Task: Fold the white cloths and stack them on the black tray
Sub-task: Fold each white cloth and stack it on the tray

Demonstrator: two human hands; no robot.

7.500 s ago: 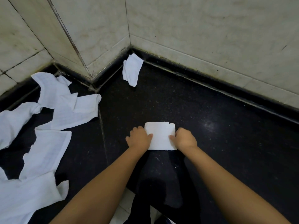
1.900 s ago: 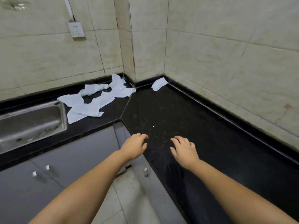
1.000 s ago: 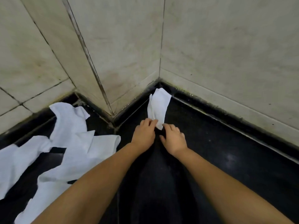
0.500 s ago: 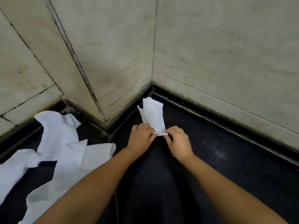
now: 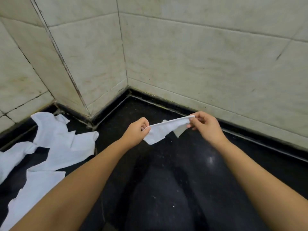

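**Cloth stretched between two hands above the desk**

Nearest to me, both forearms reach forward over the black desk (image 5: 166,189), which shines dark and speckled under them. Off to my left a heap of loose cloths (image 5: 50,147) sprawls flat across the desk, overlapping, well apart from the hands.

Further out, the left hand (image 5: 135,130) pinches one end of a white cloth (image 5: 164,130), fingers (image 5: 144,125) curled tight round its corner. The right hand (image 5: 205,126) pinches the other end between thumb and fingertips, slightly higher. The cloth hangs in the air between them, clear of the desk, its top edge pulled taut. Its long axis runs left to right, rising toward the right hand; the slack part droops below that edge, with one pointed flap down near the left hand and another under the right.

Beyond the hands, pale wall tiles (image 5: 200,64) meet in the corner behind the desk.
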